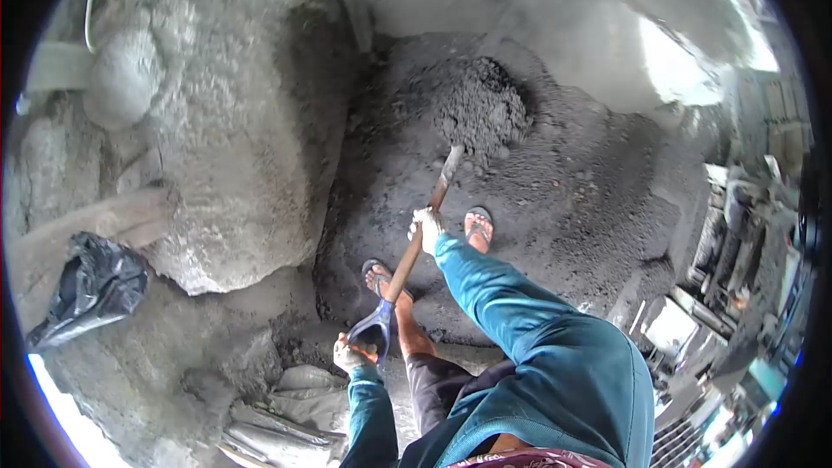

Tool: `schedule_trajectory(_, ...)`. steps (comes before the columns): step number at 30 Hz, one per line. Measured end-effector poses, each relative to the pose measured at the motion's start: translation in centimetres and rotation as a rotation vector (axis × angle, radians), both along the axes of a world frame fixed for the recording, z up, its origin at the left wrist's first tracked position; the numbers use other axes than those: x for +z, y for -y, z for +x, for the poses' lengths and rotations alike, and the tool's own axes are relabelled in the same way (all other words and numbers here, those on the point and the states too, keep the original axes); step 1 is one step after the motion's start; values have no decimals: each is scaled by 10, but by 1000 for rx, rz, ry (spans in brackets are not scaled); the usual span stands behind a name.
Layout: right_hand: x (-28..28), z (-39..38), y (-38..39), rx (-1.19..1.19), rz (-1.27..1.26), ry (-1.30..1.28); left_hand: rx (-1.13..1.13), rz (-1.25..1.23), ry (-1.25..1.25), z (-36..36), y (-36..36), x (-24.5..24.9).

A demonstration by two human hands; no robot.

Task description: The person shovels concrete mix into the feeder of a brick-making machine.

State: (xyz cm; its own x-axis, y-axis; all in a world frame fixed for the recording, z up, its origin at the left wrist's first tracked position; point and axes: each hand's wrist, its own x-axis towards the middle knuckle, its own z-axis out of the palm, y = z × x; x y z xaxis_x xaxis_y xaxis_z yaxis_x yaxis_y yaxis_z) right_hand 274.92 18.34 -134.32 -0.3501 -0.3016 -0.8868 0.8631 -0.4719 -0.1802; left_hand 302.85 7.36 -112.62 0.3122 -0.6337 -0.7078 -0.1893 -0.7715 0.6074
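The shovel [407, 264] stood blade-down in the dark pile [485, 113] mid-floor, the left hand [349, 353] clenched on its D-grip and the right hand [425, 225] wrapped round the stiff shaft, a hold probably suiting a heavy, loose load.

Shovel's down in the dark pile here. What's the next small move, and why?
Probably lever the shovel up with its load: the left hand grips the D-handle, the right hand holds the shaft, and the blade looks buried in the dark mix.
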Motion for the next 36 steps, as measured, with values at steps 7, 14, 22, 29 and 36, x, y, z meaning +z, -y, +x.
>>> schedule_trajectory(7,171,-21,-159,-289,272,-53,-402,567,-532,7,1,1)
schedule_trajectory(14,417,-99,-369,-747,591,-466,-817,551,-706,-226,-140,118)
schedule_trajectory(22,532,-110,-392,-700,290,-772,-1537,-18,-1278,-235,-130,273)
schedule_trajectory(29,224,3,-121,-431,108,-79,-479,614,-736,17,50,76)
schedule_trajectory(36,107,220,71,200,-28,542,-126,134,147,269,75,141)
